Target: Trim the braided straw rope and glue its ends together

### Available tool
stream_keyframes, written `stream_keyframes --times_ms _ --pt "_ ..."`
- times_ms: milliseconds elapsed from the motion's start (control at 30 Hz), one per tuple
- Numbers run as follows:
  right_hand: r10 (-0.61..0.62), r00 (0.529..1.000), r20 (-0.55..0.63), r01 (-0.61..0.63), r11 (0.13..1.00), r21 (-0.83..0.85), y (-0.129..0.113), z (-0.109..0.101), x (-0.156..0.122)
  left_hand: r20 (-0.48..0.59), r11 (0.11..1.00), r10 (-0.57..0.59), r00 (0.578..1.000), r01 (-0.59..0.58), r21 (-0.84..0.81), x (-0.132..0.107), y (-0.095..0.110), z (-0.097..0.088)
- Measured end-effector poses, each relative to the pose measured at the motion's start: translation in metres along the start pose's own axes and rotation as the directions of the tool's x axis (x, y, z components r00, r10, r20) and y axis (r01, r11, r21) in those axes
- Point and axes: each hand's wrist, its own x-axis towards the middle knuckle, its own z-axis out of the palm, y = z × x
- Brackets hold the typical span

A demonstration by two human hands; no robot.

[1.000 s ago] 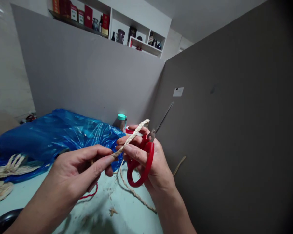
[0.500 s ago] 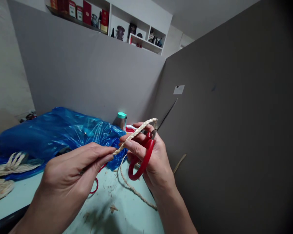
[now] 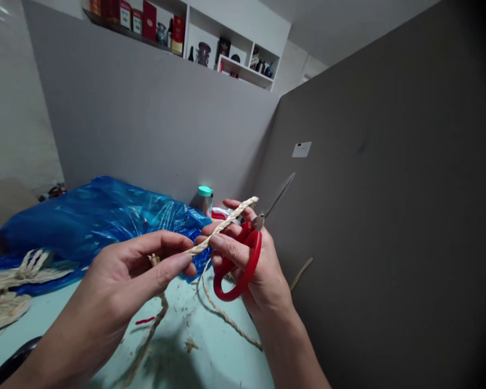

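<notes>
A pale braided straw cord (image 3: 230, 220) slants up to the right between my hands, its tip in the air. My left hand (image 3: 121, 292) pinches its lower part between thumb and fingertips. Scissors with red handles (image 3: 256, 256) hang on my right hand (image 3: 267, 275); their blades point up to the right, away from the cord. The thumb of that hand also presses the cord against the fingers. A browner straw strand (image 3: 160, 313) hangs below my left hand. On the table, another length of braid (image 3: 230, 322) curves past my right wrist.
A large blue plastic bag (image 3: 73, 216) covers the back left of the pale green table (image 3: 210, 362). Woven straw pieces (image 3: 8, 302) lie at the left. Behind stands a bottle with a turquoise lid (image 3: 204, 192). A grey partition (image 3: 368, 216) rises close on the right.
My left fingers have opened out a little and shifted along the cord. The brown strand now shows below that hand, and less red cord is seen. The scissor blades show more clearly.
</notes>
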Motion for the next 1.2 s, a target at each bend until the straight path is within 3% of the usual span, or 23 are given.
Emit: stream_keyframes --times_ms 67,200,300,367,433,567,667,767,1033,1200 --pt "0.01 1.0 0.001 -0.01 1.0 -0.007 0.001 0.0 0.001 0.049 0.997 -0.066 0.997 0.067 -0.023 0.001 -0.002 -0.002" --pt "-0.009 1.0 0.002 0.009 0.996 -0.093 0.002 -0.002 0.0 0.032 0.998 -0.065 0.997 0.065 -0.016 0.001 -0.002 -0.001" --pt "0.008 1.0 0.017 -0.003 0.963 -0.271 0.0 -0.007 -0.001 -0.009 0.993 -0.073 0.997 0.072 -0.096 0.001 0.004 0.003" --pt "-0.005 1.0 0.031 0.019 0.891 -0.453 -0.003 -0.01 -0.002 -0.036 0.979 -0.089 0.995 0.081 -0.186 0.002 0.009 0.006" --pt "-0.071 0.993 0.097 0.118 0.744 -0.658 -0.004 -0.012 -0.004 -0.053 0.963 -0.119 0.992 0.102 -0.249 0.004 0.015 0.008" --pt "-0.176 0.937 0.303 0.345 0.32 -0.882 -0.002 -0.012 -0.007 -0.003 0.919 -0.207 0.978 0.193 -0.345 0.004 0.024 0.008" --pt "-0.165 0.923 0.349 0.364 0.075 -0.928 0.002 -0.011 -0.007 0.039 0.893 -0.214 0.976 0.212 -0.397 0.003 0.028 0.007" --pt "-0.154 0.927 0.343 0.337 -0.064 -0.939 0.002 -0.012 -0.008 0.055 0.894 -0.188 0.981 0.194 -0.405 0.002 0.029 0.005" --pt "-0.174 0.923 0.343 0.308 -0.201 -0.93 -0.004 -0.015 -0.009 0.073 0.879 -0.153 0.986 0.169 -0.446 0.003 0.026 0.005" --pt "-0.146 0.919 0.367 0.334 -0.211 -0.919 0.0 -0.016 -0.007 0.038 0.88 -0.158 0.987 0.158 -0.447 0.003 0.027 0.004"
